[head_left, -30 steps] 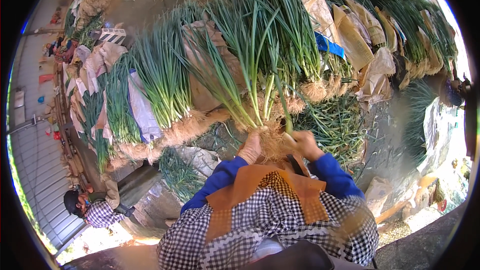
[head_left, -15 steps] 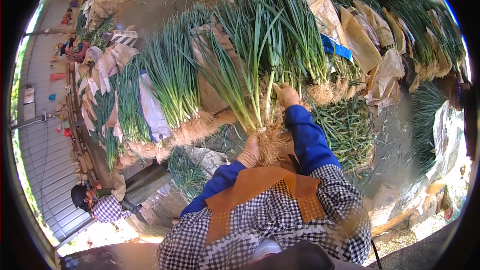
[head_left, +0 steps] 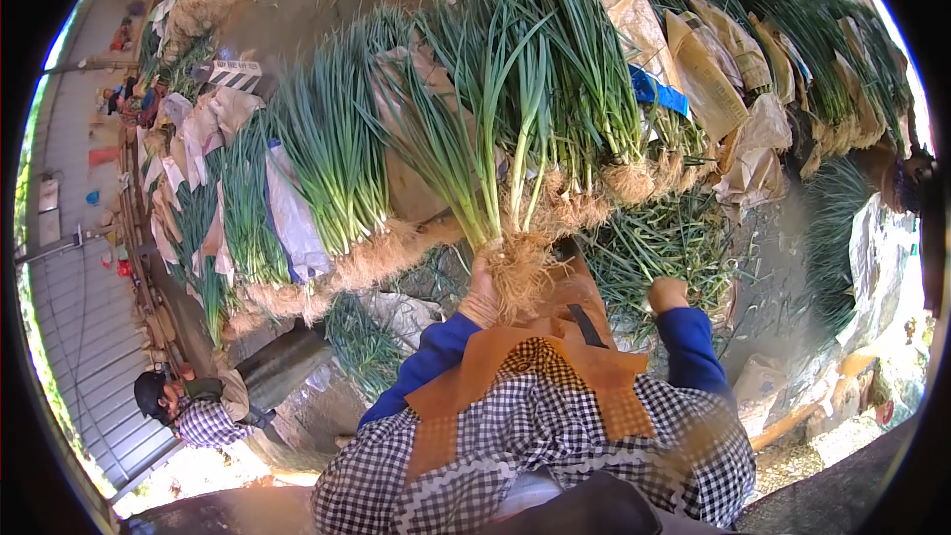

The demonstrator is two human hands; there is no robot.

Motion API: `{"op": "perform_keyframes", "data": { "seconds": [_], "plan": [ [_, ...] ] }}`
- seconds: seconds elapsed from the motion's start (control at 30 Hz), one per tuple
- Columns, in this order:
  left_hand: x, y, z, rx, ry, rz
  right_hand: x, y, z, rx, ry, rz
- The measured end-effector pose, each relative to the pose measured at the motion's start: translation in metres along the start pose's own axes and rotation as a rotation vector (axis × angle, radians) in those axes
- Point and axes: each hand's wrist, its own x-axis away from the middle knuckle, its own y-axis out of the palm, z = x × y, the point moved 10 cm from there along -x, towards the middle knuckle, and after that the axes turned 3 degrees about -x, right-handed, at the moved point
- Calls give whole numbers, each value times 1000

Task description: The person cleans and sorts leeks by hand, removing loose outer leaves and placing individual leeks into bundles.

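My left hand [head_left: 479,297] is closed round the base of a bunch of green onions [head_left: 487,183], just beside its shaggy, pale roots [head_left: 521,272]. The long green leaves fan out away from me, over the row lying behind. Off to the right, my right hand [head_left: 668,294] is curled closed above a heap of loose green leaves [head_left: 659,243]. What it holds, if anything, does not show. An orange-brown apron [head_left: 570,282] covers my front, below the roots.
More green onions [head_left: 332,159] lie in a long row with roots toward me, brown paper sacks [head_left: 703,74] among them. Another leafy pile [head_left: 367,342] lies left of my left arm. A person in a dark cap [head_left: 203,411] is at the lower left.
My right hand has left the stalks and moved right and toward me, over the loose leaves. My left hand keeps its hold on the bunch, shifted slightly left.
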Motion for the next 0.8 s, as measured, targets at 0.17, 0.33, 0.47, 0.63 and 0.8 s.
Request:
{"op": "perform_keyframes", "data": {
  "seconds": [0.17,0.33,0.47,0.63,0.8],
  "plan": [
    [25,51,-3,-22,-71,-150,-123,-110,-122,-775,-352,294],
    [-4,10,5,21,95,-84,-191,-105,-161,-1010,33,199],
    [2,5,0,-4,64,-81,-166,-98,-181,-1226,-8,146],
    [13,29,-1,-14,46,-26,-75,-92,-206,-1899,34,-215],
    [13,50,0,97,-91,-382,-53,27,-49,-754,228,-159]
  ]
}}
